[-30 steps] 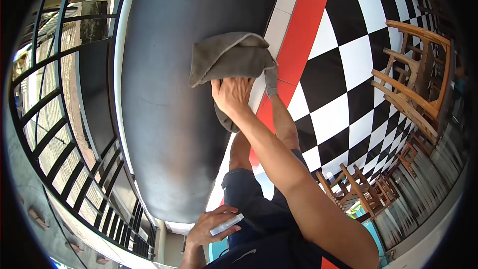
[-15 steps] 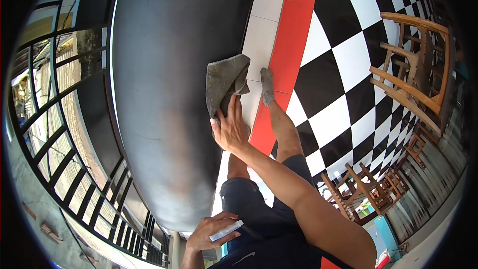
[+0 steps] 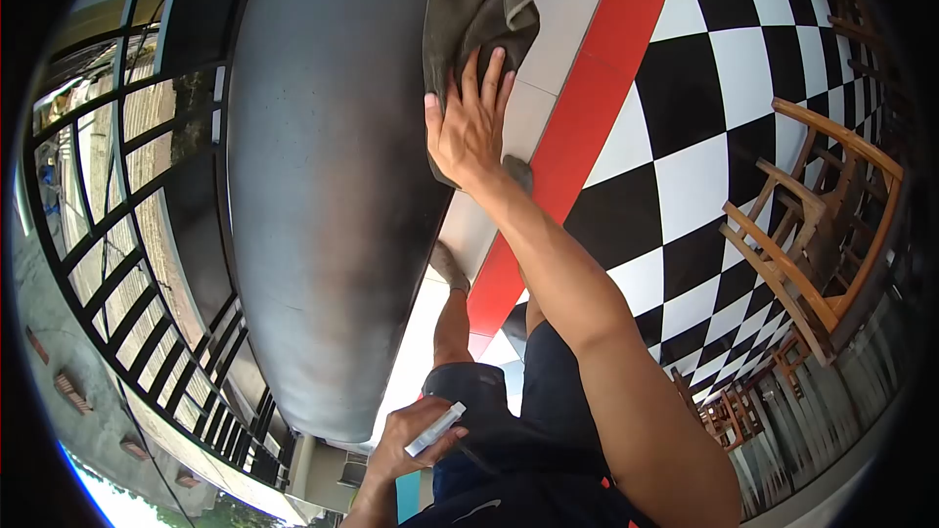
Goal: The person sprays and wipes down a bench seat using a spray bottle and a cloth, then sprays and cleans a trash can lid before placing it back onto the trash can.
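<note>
Pressing the brown-grey cloth (image 3: 469, 0) onto the dark counter (image 3: 313, 117) with the right hand (image 3: 467, 137), seemingly mid-wipe near the edge beside the white tiles (image 3: 565, 5), with any further stroke calling for flat, even pressure. Spreading the right fingers fairly wide over the near part of the cloth, with much of the fabric lying beyond the fingertips (one far corner folded over). Gripping a small whitish object (image 3: 435, 430), too unclear to identify, between narrowed left-hand (image 3: 399, 440) fingers, well apart from the cloth.
</note>
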{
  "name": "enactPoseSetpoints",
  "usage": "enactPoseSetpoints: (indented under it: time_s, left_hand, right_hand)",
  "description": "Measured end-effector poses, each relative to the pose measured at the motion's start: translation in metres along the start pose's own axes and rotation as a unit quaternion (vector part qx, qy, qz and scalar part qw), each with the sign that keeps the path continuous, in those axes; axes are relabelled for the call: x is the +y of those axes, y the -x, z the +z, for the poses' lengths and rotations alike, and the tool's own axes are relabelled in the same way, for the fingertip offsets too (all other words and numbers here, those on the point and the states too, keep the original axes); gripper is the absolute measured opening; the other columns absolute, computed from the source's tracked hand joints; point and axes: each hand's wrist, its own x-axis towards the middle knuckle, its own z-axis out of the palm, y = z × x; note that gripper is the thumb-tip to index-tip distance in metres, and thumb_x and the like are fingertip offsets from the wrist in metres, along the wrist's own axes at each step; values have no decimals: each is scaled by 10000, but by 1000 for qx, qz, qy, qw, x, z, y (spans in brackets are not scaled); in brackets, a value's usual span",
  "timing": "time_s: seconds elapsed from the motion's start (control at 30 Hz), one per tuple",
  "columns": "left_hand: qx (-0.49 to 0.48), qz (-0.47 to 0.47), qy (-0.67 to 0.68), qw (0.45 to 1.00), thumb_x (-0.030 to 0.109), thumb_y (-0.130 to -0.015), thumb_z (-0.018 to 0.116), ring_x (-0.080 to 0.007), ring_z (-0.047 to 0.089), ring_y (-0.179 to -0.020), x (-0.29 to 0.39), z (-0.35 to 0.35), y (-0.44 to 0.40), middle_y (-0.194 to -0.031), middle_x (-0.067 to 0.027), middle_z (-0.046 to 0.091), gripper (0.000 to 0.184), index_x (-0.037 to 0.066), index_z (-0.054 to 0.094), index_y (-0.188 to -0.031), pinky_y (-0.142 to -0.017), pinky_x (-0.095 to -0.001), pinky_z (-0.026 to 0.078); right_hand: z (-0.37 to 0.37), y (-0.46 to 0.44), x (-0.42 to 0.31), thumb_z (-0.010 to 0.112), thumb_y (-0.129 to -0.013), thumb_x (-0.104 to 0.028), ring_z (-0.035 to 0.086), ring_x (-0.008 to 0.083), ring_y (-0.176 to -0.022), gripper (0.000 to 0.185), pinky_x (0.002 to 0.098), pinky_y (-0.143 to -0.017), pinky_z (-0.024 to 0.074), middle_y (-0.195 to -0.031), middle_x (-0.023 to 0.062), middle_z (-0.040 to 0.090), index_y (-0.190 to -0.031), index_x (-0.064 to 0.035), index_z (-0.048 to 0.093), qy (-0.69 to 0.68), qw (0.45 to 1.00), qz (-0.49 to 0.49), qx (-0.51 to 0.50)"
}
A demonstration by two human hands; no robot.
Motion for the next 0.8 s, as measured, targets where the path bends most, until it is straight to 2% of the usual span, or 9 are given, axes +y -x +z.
enactPoseSetpoints:
  time_s: [0.1, 0.17, 0.23, 0.37, 0.43, 0.5, 0.63, 0.7, 0.8]
  left_hand:
    - [179, 30, -111, 977, 244, -852, 766, -313, 667, -711, 39, -11, -37, -843, -131, 667, 258, 11, 669, -902, -630, -377, 529]
    - [278, 52, -157, 946, 257, -892, 711, -313, 648, -694, 52, -37, -74, -824, -137, 636, 264, 1, 652, -904, -621, -382, 512]
    - [363, 45, -190, 911, 221, -921, 660, -306, 619, -676, 63, -76, -110, -810, -145, 616, 231, -8, 644, -888, -617, -377, 477]
    - [452, 90, -223, 859, 103, -900, 650, -326, 637, -778, 71, -172, -171, -852, -141, 651, 108, -3, 664, -897, -724, -378, 503]
    - [440, 134, -238, 855, 169, -947, 658, -147, 602, -716, 53, -226, -194, -825, -120, 658, 199, -29, 670, -961, -649, -298, 475]
    - [431, 69, -271, 858, 226, -951, 663, -142, 623, -735, 33, -271, -208, -825, -131, 692, 264, -24, 685, -1034, -679, -309, 498]
    - [437, -29, -394, 808, 357, -936, 667, -184, 676, -699, -5, -308, -234, -748, -140, 708, 371, -11, 708, -960, -678, -351, 520]
    - [414, -59, -361, 834, 415, -911, 682, -274, 696, -680, -6, -277, -243, -716, -173, 684, 422, -6, 703, -902, -668, -390, 524]
    - [363, 7, -390, 846, 448, -882, 696, -398, 680, -730, 40, -173, -247, -743, -204, 686, 395, 58, 734, -933, -697, -474, 528]
  right_hand:
    - [-8, 50, -4, 603, -931, -353, 238, 486, -1436, 624, 683, -1170, 69, -1511, 214, 384, -1485, -113, 441, -8, 993, -66, -100]
    - [-16, -5, 12, 533, -967, -365, 285, 445, -1421, 616, 637, -1190, 99, -1492, 205, 408, -1512, -120, 384, 38, 996, -32, -79]
    - [-14, -75, 33, 425, -1016, -380, 195, 465, -1456, 573, 627, -1183, 120, -1555, 232, 312, -1493, -65, 396, 55, 997, 24, 38]
    - [-11, -108, 50, 354, -1035, -386, 32, 511, -1480, 564, 617, -1190, 126, -1573, 262, 252, -1455, -19, 438, 76, 995, 32, 53]
    - [-11, -107, 50, 369, -1036, -359, 45, 526, -1473, 548, 632, -1181, 146, -1561, 276, 268, -1437, 6, 451, 36, 997, 25, 59]
    - [-9, -107, 58, 377, -1036, -341, 45, 528, -1472, 532, 640, -1177, 154, -1555, 282, 272, -1423, 13, 467, 11, 998, 13, 61]
    - [-59, -89, 80, 379, -1053, -239, 455, 433, -1336, 449, 462, -1094, 390, -1373, 303, 515, -1324, 82, 537, -309, 935, 74, 156]
    - [-96, -51, 116, 383, -1065, -239, 606, 399, -1153, 452, 397, -976, 470, -1245, 300, 608, -1294, 119, 537, -355, 904, 219, 94]
    - [-152, 12, 162, 388, -1074, -304, 607, 385, -1135, 516, 391, -958, 469, -1240, 300, 611, -1267, 152, 533, -317, 891, 293, 143]
